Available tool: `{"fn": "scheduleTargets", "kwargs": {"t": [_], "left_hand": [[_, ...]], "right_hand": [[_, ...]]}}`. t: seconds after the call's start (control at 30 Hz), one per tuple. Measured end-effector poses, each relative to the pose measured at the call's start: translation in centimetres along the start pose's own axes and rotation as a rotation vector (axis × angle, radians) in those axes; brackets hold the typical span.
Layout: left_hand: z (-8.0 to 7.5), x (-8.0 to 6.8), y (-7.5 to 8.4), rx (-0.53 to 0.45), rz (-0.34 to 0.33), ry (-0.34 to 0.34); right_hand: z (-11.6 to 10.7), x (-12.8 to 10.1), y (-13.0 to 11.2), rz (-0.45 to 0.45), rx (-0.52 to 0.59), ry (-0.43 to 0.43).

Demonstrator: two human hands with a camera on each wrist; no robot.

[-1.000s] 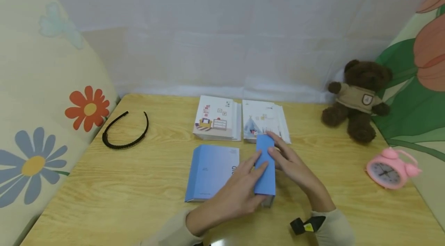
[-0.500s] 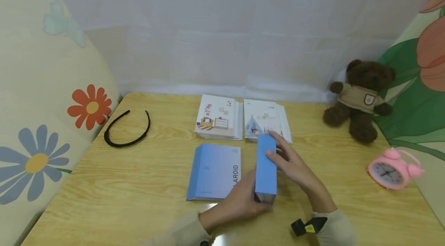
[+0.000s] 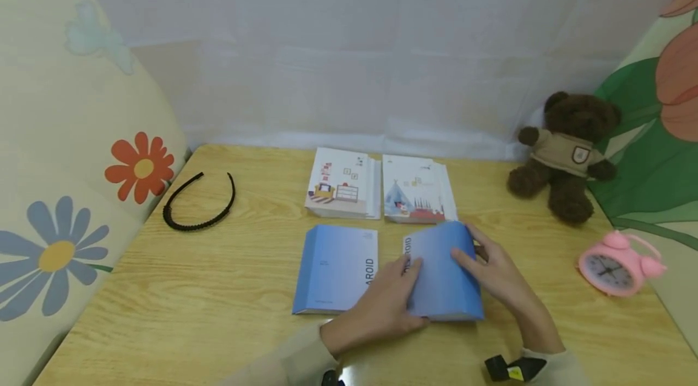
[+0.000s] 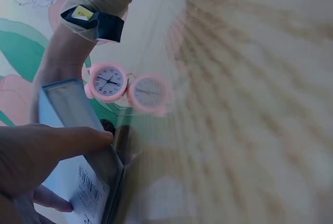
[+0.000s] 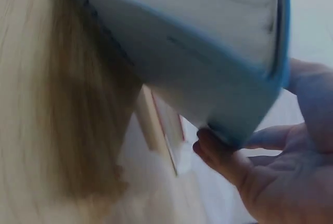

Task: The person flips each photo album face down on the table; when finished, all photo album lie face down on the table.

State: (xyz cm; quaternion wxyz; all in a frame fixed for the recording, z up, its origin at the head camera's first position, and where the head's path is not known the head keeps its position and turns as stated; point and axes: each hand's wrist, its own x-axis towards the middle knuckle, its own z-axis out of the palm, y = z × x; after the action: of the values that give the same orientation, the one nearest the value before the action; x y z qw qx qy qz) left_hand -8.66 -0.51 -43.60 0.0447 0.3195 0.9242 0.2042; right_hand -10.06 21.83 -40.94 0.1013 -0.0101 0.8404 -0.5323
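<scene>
The left hand (image 3: 380, 302) and right hand (image 3: 498, 269) clamp the tilted blue album (image 3: 440, 280), which could drop if 1 grip loosens

On the desk (image 3: 240, 295), one album (image 3: 335, 265) lies left of a second album (image 3: 443, 280), held between left fingers (image 3: 410, 282) and right fingers (image 3: 470, 265). Behind them, a left booklet (image 3: 339, 183) and right booklet (image 3: 415, 186) lie side by side. Headband (image 3: 168, 214) lies far left; alarm clock (image 3: 608, 271) stands far right, before the teddy bear (image 3: 567, 153).
</scene>
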Motion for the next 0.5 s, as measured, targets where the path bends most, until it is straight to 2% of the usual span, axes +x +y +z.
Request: {"fn": "scheduleTargets", "kwargs": {"t": [0.13,0.23,0.37,0.5], "left_hand": [[0.2,0.3,0.3,0.098,-0.006,-0.046],[0.3,0.2,0.4,0.138,-0.001,-0.075],[0.2,0.0,0.4,0.149,0.014,-0.076],[-0.1,0.0,0.1,0.148,0.056,-0.051]], "right_hand": [[-0.2,-0.1,1.2,-0.008,-0.199,0.002],[-0.1,-0.1,2.3,-0.052,-0.301,-0.001],[-0.2,0.1,3.1,-0.07,-0.325,0.007],[-0.8,0.0,2.6,-0.057,-0.344,0.026]]}}
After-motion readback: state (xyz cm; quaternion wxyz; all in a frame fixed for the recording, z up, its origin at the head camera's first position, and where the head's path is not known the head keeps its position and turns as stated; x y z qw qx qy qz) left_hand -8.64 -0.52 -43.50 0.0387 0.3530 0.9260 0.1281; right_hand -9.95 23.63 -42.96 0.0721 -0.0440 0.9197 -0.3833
